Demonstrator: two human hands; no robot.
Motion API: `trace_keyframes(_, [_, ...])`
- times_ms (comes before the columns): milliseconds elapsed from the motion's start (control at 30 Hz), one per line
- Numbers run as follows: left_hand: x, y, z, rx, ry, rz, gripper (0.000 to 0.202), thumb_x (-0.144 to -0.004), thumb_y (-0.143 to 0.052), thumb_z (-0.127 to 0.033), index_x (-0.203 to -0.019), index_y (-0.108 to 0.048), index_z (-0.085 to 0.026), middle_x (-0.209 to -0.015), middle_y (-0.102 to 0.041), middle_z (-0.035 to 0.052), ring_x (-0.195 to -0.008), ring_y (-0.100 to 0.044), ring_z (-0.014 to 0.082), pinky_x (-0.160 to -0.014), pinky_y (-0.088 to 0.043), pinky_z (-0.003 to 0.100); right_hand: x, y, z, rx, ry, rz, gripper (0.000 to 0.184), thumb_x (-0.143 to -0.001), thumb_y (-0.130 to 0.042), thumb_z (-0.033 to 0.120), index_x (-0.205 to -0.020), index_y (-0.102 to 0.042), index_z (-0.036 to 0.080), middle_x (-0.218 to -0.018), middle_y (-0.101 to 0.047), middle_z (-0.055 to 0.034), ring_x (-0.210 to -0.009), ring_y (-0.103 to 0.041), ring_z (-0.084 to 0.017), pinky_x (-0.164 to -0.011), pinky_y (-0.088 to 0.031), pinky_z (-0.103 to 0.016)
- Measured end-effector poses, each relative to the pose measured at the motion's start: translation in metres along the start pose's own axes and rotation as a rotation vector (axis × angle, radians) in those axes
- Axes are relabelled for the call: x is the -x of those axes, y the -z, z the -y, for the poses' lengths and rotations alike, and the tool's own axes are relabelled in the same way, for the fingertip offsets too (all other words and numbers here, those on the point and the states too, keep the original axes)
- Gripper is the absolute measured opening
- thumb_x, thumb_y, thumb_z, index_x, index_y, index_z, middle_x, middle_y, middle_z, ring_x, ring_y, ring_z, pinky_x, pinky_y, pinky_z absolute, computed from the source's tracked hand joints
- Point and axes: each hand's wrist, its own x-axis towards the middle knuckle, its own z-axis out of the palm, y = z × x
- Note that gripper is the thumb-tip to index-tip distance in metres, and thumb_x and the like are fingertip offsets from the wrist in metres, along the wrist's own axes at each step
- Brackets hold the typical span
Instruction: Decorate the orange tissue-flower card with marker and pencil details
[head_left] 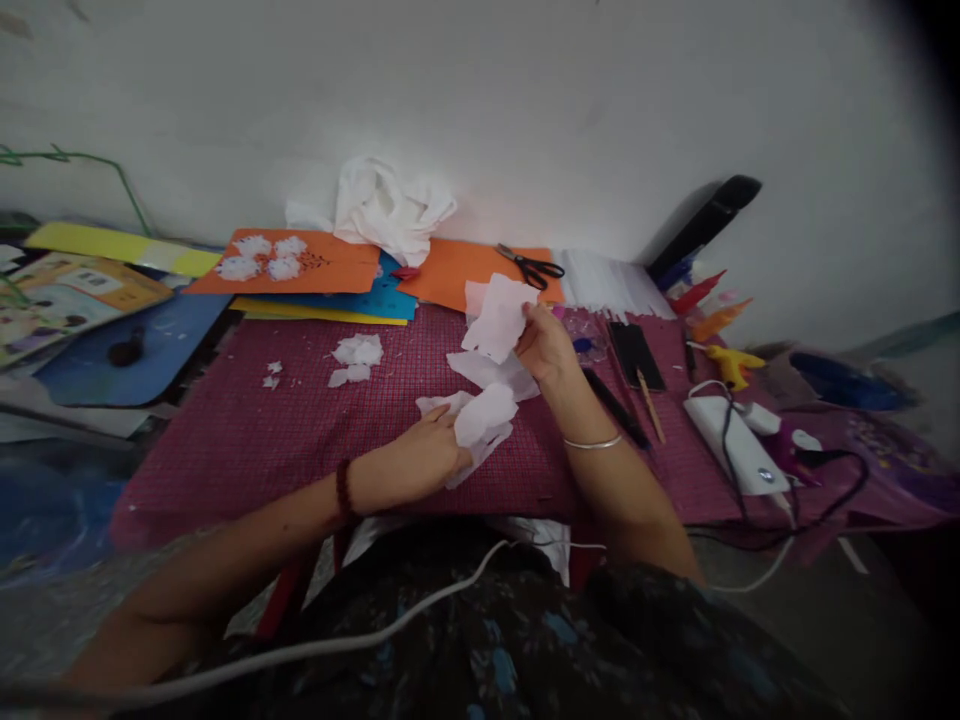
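My left hand (429,452) rests low on the magenta cutting mat (247,430), fingers closed on a crumpled piece of white tissue paper (484,418). My right hand (545,345) is raised a little further back and pinches another white tissue sheet (496,318), which hangs down to a piece lying flat between the hands. Small white tissue scraps (357,357) lie on the mat to the left of my hands.
Orange paper with white tissue flowers (285,263), blue and yellow sheets and a heap of white tissue (390,210) lie along the wall. Black scissors (531,266) sit on orange paper. At right are a phone (634,354), pencils, a yellow glue gun (727,364), a white power bank (736,445) with cables.
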Motion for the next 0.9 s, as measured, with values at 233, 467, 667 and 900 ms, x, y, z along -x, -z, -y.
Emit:
trace_keyframes(233, [-0.010, 0.053, 0.035, 0.624, 0.270, -0.406, 0.013, -0.081, -0.069, -0.029, -0.071, -0.068, -0.022, -0.072, -0.067, 0.0008, -0.075, -0.064, 0.0179, -0.079, -0.052, 0.032, -0.001, -0.031, 0.008, 0.043, 0.034, 0.044, 0.026, -0.072, -0.070, 0.038, -0.087, -0.053, 0.026, -0.088, -0.072, -0.0008, -0.093, -0.071, -0.020, -0.075, -0.061, -0.032])
trace_keyframes(467, [-0.041, 0.042, 0.050, 1.346, 0.272, -0.555, 0.035, -0.075, -0.074, -0.029, -0.108, -0.063, -0.025, -0.112, -0.069, 0.0025, -0.101, -0.067, 0.0182, -0.091, -0.056, 0.039, 0.015, -0.076, 0.001, -0.100, 0.017, 0.144, 0.024, -0.073, -0.070, 0.039, -0.088, -0.056, 0.026, -0.095, -0.074, 0.0005, -0.099, -0.072, -0.018, -0.078, -0.063, -0.030])
trace_keyframes(667, [-0.039, 0.044, 0.056, 1.261, 0.384, -0.660, 0.031, -0.065, -0.079, -0.026, -0.091, -0.067, -0.016, -0.084, -0.072, 0.0032, -0.075, -0.067, 0.0173, -0.069, -0.055, 0.029, 0.044, -0.061, -0.006, -0.090, -0.134, 0.298, 0.037, -0.063, -0.086, 0.035, -0.089, -0.062, 0.025, -0.081, -0.072, 0.0039, -0.070, -0.069, -0.013, -0.067, -0.061, -0.027])
trace_keyframes(900, [-0.018, 0.045, 0.073, 1.021, 0.534, -0.298, 0.019, -0.061, -0.075, -0.020, -0.079, -0.068, -0.017, -0.067, -0.065, -0.0007, -0.054, -0.056, 0.0122, -0.050, -0.046, 0.023, 0.063, -0.026, -0.004, 0.300, -0.213, 0.440, 0.036, -0.068, -0.087, 0.044, -0.090, -0.070, 0.021, -0.078, -0.071, 0.0020, -0.064, -0.064, -0.010, -0.057, -0.054, -0.020])
